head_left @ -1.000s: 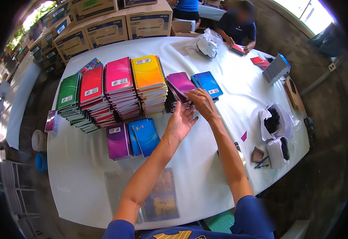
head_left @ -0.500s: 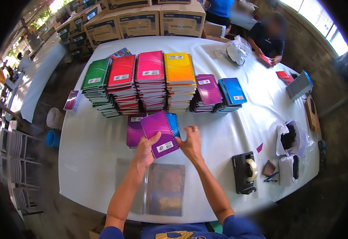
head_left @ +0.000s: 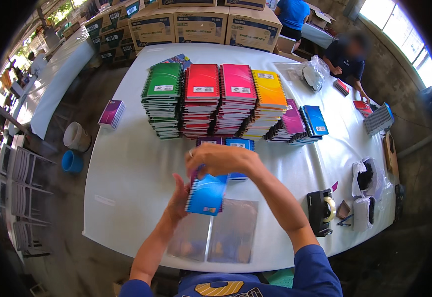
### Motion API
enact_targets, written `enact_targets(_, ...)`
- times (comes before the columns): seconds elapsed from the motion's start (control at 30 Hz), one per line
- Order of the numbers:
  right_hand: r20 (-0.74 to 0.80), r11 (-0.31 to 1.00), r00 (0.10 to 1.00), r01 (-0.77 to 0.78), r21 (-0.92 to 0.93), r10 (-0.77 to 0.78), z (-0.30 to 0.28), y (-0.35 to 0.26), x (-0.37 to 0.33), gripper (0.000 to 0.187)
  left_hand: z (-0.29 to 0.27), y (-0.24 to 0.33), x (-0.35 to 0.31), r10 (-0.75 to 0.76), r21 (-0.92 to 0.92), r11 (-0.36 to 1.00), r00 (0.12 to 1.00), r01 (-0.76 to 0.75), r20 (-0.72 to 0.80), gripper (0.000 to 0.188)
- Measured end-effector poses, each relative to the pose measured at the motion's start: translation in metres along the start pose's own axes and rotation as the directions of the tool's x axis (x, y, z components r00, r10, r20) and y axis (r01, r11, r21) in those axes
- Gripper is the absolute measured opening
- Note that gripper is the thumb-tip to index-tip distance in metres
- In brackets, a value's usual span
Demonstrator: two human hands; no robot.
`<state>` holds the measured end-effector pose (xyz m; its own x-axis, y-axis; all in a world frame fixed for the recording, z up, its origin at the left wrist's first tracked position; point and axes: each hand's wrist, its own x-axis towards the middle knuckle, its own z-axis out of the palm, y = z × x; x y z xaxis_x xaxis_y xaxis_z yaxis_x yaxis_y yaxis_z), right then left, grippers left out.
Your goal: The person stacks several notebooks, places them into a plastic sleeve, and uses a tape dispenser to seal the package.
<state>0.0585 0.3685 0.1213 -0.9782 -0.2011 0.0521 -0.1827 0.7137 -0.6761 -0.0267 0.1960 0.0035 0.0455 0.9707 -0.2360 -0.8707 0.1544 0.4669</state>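
A blue spiral notebook (head_left: 207, 194) lies over a purple one whose edge shows, both between my hands above the near part of the table. My right hand (head_left: 222, 157) reaches across and closes on their upper end. Along their left side, my left hand (head_left: 178, 199) supports them, thumb raised; its other fingers are mostly hidden. Just beyond, partly covered by my right hand, are a purple notebook (head_left: 210, 141) and a blue notebook pile (head_left: 241, 143). Clear plastic sleeves (head_left: 233, 237) lie flat below my hands.
Tall stacks of green (head_left: 164, 81), red (head_left: 202, 81), pink (head_left: 238, 81) and yellow notebooks (head_left: 270, 89) stand behind, with lower purple and blue ones. A black tape dispenser (head_left: 320, 213) sits right. A co-worker (head_left: 347, 57) handles red notebooks at the far right. Cartons (head_left: 201, 27) rise behind.
My right hand has moved left over the notebooks and closed on them. A blue notebook now covers the purple one my left hand held. The head view has shifted; the co-worker's hand reaches toward other notebooks.
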Motion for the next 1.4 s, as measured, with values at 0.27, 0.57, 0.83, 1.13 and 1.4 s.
enact_targets(0.27,-0.059,0.877,0.979,-0.202,-0.436,0.196,0.047,0.096,0.016,0.041,-0.051,0.056,-0.030,0.089,0.171,0.983,0.984,-0.062,-0.153,0.056)
enact_targets(0.57,-0.501,0.883,0.742,-0.458,0.105,0.445,0.001,0.040,-0.015,0.026,-0.073,0.068,-0.010,0.111,0.197,0.979,0.958,-0.058,-0.266,0.067)
enact_targets(0.83,-0.902,0.781,0.184,-0.585,0.220,0.391,0.019,0.048,-0.060,0.024,0.007,0.035,0.056,-0.010,0.124,0.992,0.995,0.022,-0.098,0.070)
enact_targets(1.13,-0.843,0.217,-0.186,-0.918,0.333,0.504,-0.118,0.085,-0.121,0.042,0.042,0.028,0.100,-0.064,0.071,0.996,0.991,0.056,0.118,0.089)
enact_targets(1.4,-0.835,0.766,0.003,-0.398,0.504,0.551,-0.009,-0.015,-0.085,0.022,0.042,0.026,0.102,0.043,-0.042,0.998,0.984,-0.037,0.175,0.094)
